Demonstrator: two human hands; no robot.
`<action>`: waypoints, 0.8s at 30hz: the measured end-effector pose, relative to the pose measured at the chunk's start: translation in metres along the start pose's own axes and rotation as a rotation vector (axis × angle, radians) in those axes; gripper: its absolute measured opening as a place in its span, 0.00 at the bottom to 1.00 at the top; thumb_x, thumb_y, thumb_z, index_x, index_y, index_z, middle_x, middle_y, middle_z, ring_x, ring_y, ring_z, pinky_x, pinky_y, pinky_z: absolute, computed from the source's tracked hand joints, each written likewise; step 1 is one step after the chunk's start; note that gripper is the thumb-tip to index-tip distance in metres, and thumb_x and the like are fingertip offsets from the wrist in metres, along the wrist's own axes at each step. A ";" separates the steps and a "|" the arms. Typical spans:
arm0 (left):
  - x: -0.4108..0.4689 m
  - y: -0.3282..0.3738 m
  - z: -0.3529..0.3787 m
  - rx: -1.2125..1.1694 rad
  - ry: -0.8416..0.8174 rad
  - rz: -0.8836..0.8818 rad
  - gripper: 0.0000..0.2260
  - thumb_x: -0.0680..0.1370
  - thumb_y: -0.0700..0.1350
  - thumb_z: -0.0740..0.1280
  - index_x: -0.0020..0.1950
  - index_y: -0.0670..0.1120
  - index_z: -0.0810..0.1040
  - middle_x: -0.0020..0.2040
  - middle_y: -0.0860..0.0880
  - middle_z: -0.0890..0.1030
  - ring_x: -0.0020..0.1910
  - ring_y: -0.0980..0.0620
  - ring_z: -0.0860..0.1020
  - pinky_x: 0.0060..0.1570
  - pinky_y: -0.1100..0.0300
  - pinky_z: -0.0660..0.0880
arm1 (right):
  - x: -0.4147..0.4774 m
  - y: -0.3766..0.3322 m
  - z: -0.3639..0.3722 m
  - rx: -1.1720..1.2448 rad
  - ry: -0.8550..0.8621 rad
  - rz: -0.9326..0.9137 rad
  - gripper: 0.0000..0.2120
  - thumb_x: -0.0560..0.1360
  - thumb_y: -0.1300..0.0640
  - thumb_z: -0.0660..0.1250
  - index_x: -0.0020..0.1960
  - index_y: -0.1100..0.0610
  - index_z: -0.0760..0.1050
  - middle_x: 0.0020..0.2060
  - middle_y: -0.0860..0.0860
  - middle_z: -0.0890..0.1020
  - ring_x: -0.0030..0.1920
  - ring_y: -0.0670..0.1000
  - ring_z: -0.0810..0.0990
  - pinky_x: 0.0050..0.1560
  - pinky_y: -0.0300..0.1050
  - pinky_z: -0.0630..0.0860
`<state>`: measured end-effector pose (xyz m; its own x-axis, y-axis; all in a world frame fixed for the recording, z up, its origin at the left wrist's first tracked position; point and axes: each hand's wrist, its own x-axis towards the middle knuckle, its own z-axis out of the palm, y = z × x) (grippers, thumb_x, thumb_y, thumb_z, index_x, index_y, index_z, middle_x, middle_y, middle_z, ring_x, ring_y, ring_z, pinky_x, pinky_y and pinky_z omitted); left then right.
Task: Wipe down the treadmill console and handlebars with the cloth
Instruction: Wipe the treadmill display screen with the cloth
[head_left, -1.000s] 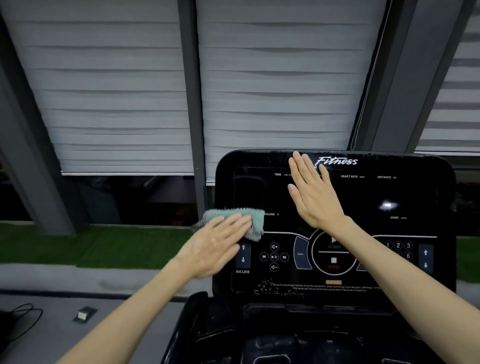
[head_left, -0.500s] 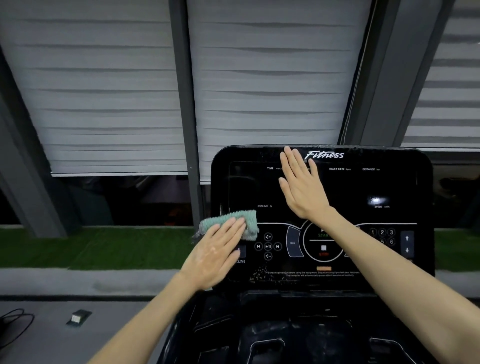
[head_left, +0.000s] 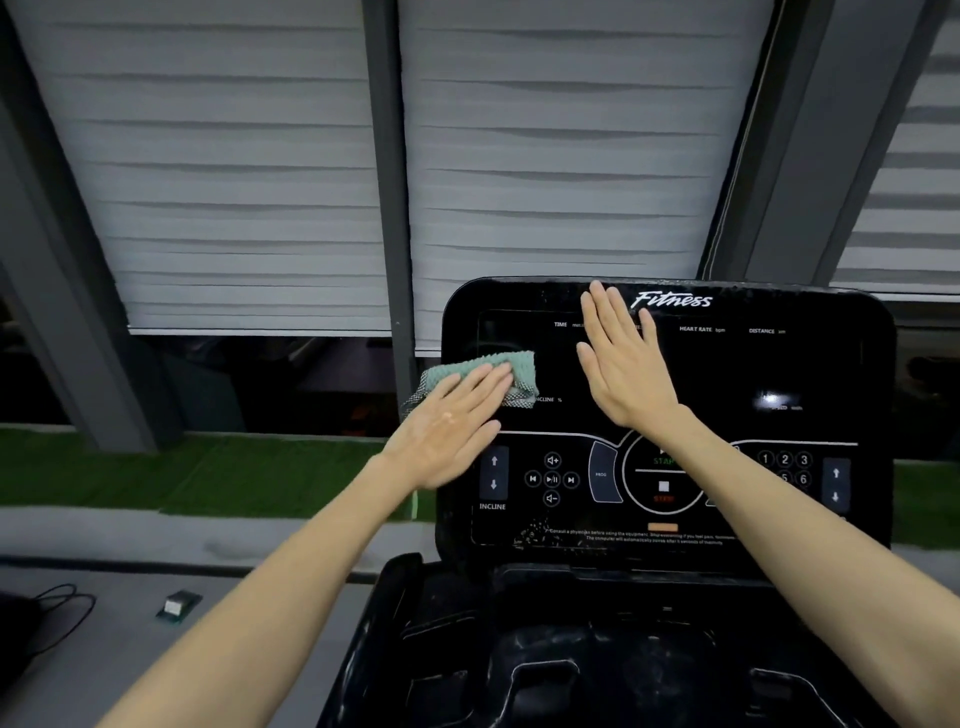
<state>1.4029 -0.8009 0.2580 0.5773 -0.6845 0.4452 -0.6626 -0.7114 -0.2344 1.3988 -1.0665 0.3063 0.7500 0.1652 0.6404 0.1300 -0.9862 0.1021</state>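
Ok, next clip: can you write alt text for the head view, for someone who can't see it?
A person's left hand presses a green cloth flat against the left edge of a black treadmill console, while the right hand lies flat on the display near the top. Grey window blinds hang behind.

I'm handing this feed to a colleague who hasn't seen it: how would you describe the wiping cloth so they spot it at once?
Find the black treadmill console that fills the right of the view. At its left edge, above the INCLINE arrows, the left hand presses flat on the cloth. It is the only soft, pale green thing on the glossy black panel.
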 end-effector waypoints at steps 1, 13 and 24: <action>0.000 0.001 0.000 0.009 0.001 0.001 0.26 0.84 0.54 0.43 0.80 0.45 0.48 0.81 0.51 0.48 0.79 0.54 0.45 0.75 0.57 0.40 | 0.000 0.000 -0.001 0.001 -0.001 0.000 0.28 0.82 0.48 0.42 0.78 0.57 0.45 0.78 0.51 0.45 0.77 0.49 0.43 0.74 0.55 0.45; -0.134 0.064 0.070 -0.165 -0.184 0.082 0.25 0.84 0.52 0.50 0.81 0.48 0.50 0.81 0.52 0.51 0.79 0.56 0.45 0.75 0.56 0.45 | 0.000 0.002 -0.005 0.016 -0.036 -0.014 0.28 0.81 0.47 0.40 0.78 0.57 0.45 0.78 0.52 0.46 0.77 0.51 0.43 0.74 0.57 0.45; -0.017 0.004 -0.003 -0.076 -0.070 0.005 0.26 0.83 0.55 0.40 0.79 0.48 0.40 0.79 0.53 0.40 0.78 0.57 0.38 0.75 0.59 0.36 | 0.001 0.001 -0.010 0.021 -0.065 -0.011 0.29 0.80 0.46 0.38 0.78 0.57 0.44 0.78 0.50 0.44 0.77 0.50 0.42 0.74 0.57 0.46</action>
<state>1.3889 -0.7914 0.2520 0.6037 -0.6996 0.3823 -0.6985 -0.6953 -0.1694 1.3935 -1.0676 0.3145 0.7887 0.1771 0.5887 0.1518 -0.9841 0.0926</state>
